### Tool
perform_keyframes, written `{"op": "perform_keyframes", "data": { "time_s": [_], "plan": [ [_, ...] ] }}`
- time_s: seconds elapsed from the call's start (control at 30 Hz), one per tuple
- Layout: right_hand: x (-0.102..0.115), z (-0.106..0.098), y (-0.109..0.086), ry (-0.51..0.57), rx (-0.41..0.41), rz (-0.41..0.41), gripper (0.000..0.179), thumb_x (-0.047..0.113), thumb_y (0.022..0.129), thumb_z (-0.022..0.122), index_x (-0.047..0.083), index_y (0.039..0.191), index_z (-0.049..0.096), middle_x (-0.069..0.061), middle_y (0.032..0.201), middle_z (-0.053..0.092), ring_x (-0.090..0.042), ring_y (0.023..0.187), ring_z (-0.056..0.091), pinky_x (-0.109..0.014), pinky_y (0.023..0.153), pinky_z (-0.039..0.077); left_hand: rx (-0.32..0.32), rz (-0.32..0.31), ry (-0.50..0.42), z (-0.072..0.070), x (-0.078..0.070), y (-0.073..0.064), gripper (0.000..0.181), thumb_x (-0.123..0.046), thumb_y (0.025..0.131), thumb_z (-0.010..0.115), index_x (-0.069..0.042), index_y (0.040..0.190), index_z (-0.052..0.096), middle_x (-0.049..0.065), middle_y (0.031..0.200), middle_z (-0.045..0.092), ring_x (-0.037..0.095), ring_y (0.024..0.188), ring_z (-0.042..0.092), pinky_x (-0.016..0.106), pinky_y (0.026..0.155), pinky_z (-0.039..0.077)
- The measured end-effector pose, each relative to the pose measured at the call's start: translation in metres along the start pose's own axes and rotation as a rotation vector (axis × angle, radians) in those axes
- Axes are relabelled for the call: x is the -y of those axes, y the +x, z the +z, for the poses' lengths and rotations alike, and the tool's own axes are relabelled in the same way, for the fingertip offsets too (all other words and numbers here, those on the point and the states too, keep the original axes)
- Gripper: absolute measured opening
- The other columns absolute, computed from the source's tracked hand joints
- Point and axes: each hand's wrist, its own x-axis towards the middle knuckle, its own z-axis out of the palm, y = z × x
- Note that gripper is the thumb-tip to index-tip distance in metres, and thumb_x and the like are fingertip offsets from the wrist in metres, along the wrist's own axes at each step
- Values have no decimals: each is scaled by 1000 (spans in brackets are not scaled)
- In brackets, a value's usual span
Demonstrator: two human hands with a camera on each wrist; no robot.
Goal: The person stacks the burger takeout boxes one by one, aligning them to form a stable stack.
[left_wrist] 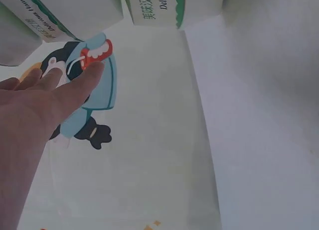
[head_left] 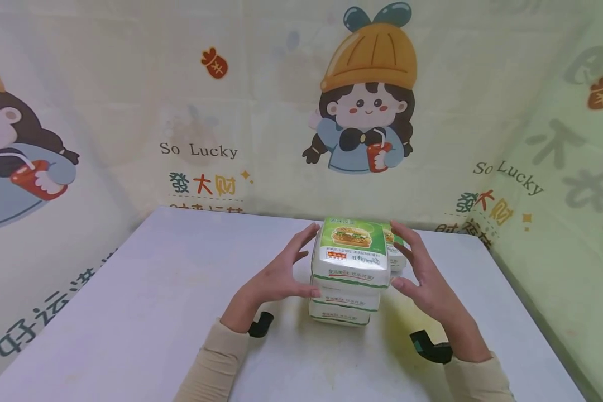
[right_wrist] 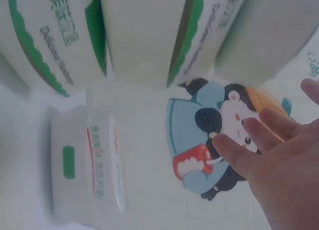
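A white and green burger box (head_left: pixel 352 254) with a burger picture on its lid tops a stack in the head view. Below it are white box sides (head_left: pixel 344 304) with green wavy edges. My left hand (head_left: pixel 276 276) is at the stack's left side, thumb and fingers spread. On the right, my right hand (head_left: pixel 432 287) curves loosely, its fingers apart. The left wrist view shows the left hand (left_wrist: pixel 45 98) with a gap to the box sides (left_wrist: pixel 84 13). Fingers of the right hand (right_wrist: pixel 279 160) extend clear of the boxes (right_wrist: pixel 144 35) in the right wrist view.
Another burger box (head_left: pixel 397 259) sits behind the stack to the right, partly hidden; in the right wrist view a separate white box (right_wrist: pixel 82 165) shows. The white table (head_left: pixel 191 279) ends at a printed cloth backdrop (head_left: pixel 271 111) behind and at the sides.
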Motion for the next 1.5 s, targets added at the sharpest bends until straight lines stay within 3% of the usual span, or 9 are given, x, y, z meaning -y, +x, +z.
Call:
{"op": "perform_keyframes", "data": {
  "time_s": [0.1,0.17,0.27,0.33,0.4,0.73,0.97,1.17,1.5],
  "plan": [
    [-6,-8,0,50,-11,18,74,27,97,58,17,158,18,-8,162,19,-10,146,21,-15,113,27,4,39,-16,-1,-2,2,115,-38,73,87,-32,159,11,-6,166,14,12,153,13,55,119,28],
    [-10,-15,-1,61,-23,47,68,28,100,52,16,158,19,-7,162,18,-12,147,21,-18,113,27,6,59,-25,-2,-4,4,116,-39,72,87,-33,159,10,-7,166,13,11,153,11,57,119,26],
    [-16,-23,-2,44,-41,97,63,29,103,46,18,158,19,-7,163,18,-27,148,20,-45,121,27,8,76,-32,-2,-5,7,115,-43,72,86,-36,158,10,-12,165,13,10,153,11,59,119,25],
    [-18,-26,-2,23,-49,137,61,30,103,43,21,158,19,-9,163,17,-40,147,21,-66,115,24,7,84,-38,-2,-6,8,115,-47,72,85,-37,158,10,-15,164,13,9,153,11,60,119,24],
    [-20,-29,0,10,-52,174,59,30,104,41,23,158,19,-10,163,16,-48,144,21,-78,106,21,3,94,-44,-1,-6,9,115,-51,72,84,-35,158,10,-16,164,14,9,153,11,60,119,24],
    [-55,-31,14,-91,-38,279,56,27,107,40,11,157,22,-20,161,19,-44,146,18,-70,111,22,-16,111,-74,2,-7,11,115,-54,72,83,-32,158,12,-2,166,13,12,153,12,58,120,22],
    [-88,-33,20,-151,22,388,66,33,104,46,5,157,18,-25,161,10,-48,145,13,-71,112,21,-9,107,-95,7,-7,15,115,-56,73,82,-30,159,10,-12,164,13,9,152,13,51,122,24],
    [-106,-30,25,-256,111,460,82,43,98,56,8,158,12,-23,163,1,-49,148,7,-75,110,17,-19,72,-95,10,-8,17,119,-64,71,79,-28,160,8,-14,164,13,9,152,15,52,122,23],
    [-123,-23,30,-309,187,452,82,32,88,67,8,153,25,-26,162,2,-56,145,6,-80,106,17,-56,73,-51,11,-9,17,110,-57,77,77,-26,160,12,-14,163,18,7,150,20,47,122,25]
  ]
}}
